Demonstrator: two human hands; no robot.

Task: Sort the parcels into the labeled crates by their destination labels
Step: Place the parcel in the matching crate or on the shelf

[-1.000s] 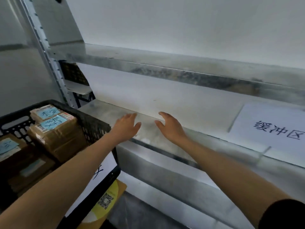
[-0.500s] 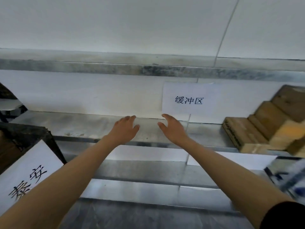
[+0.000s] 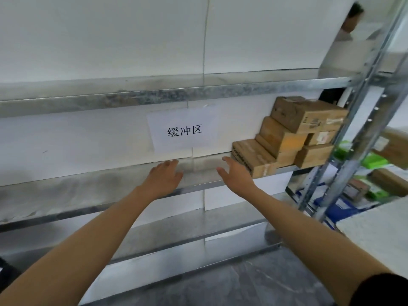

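Observation:
Both arms reach forward over a metal shelf [image 3: 88,191]. My left hand [image 3: 164,176] is open with fingers spread, palm down, holding nothing. My right hand [image 3: 237,175] is open too, fingers extended, just left of a stack of brown cardboard parcels [image 3: 293,133] at the shelf's right end. The nearest parcel [image 3: 251,157] lies low on the shelf, close to my right fingertips; I cannot tell if they touch. A white paper sign with black characters [image 3: 184,131] hangs on the wall behind the hands. No crate is in view.
A galvanized upright post [image 3: 362,102] bounds the shelf on the right. Beyond it lie more boxes and green and blue packages [image 3: 375,177]. A person in white stands at the upper right [image 3: 351,25]. A lower shelf [image 3: 176,230] and grey floor lie below.
The view has swung right: the black crate of parcels left the frame, and the sign and the parcel stack came in. Both hands stay open and empty, now nearer the stack.

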